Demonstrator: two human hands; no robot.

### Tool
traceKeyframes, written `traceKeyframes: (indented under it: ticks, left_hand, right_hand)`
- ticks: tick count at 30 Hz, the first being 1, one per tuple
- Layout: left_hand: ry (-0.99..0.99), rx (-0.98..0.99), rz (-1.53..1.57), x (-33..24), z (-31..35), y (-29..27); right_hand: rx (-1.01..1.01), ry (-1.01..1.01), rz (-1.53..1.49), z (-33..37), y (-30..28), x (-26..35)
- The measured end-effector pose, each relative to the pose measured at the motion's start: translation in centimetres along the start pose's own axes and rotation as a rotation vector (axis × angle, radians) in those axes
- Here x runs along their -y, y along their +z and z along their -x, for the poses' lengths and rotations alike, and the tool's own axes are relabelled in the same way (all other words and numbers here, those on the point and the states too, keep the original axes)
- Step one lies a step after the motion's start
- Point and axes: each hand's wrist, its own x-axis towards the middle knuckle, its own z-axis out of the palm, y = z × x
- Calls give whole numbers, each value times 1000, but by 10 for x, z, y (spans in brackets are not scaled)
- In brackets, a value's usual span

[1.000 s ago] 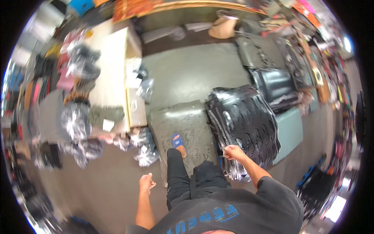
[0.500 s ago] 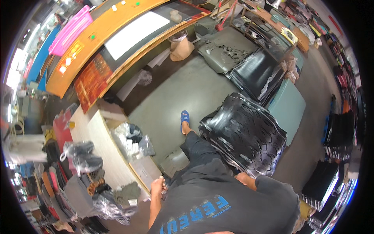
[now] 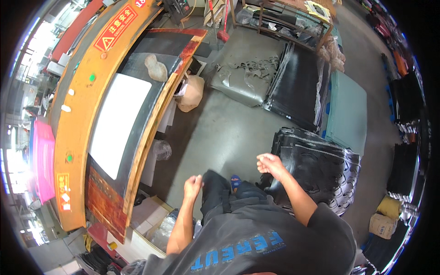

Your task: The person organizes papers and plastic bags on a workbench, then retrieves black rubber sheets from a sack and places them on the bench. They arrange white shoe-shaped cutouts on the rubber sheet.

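My left hand [image 3: 193,185] is raised in front of my body with its fingers curled in, and nothing shows in it. It is nearest to the long machine table on the left, apart from it. My right hand [image 3: 269,165] is also loosely closed, with nothing visible in it. Just beyond and to the right of it lies a stack of glossy black sheets [image 3: 316,172] with cut-out shapes along the side. On the machine table are a white board [image 3: 120,123] and a pale sole-shaped piece [image 3: 156,68].
An orange machine beam [image 3: 75,137] runs along the left, with a pink crate [image 3: 43,160] beyond. Ahead stand a grey stack of cut sheets [image 3: 247,68], black sheets [image 3: 300,87] and pale green sheets [image 3: 347,110]. A brown bag [image 3: 190,94] sits beside the table.
I have moved forward and the view has turned left. Both hands have risen from my sides to in front of me. The machine table is now closer.
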Motion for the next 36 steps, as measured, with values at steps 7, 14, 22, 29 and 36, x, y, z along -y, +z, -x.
traceKeyframes:
  ticks: [7, 14, 22, 29, 36]
  left_hand:
    - [341, 221, -584, -161, -274, 53]
    - [279, 416, -1268, -252, -517, 131]
    - [127, 339, -2072, -252, -712, 115]
    - [53, 165, -1881, -163, -811, 37]
    - [-34, 492, -1682, -128, -743, 21]
  right_hand:
    - [-259, -124, -268, -101, 3, 82]
    - [-752, 170, -259, -215, -4, 37]
    - [-382, -97, 124, -442, -12, 71]
    - [-148, 148, 181, -553, -29, 80]
    - [-240, 247, -76, -613, -41, 71]
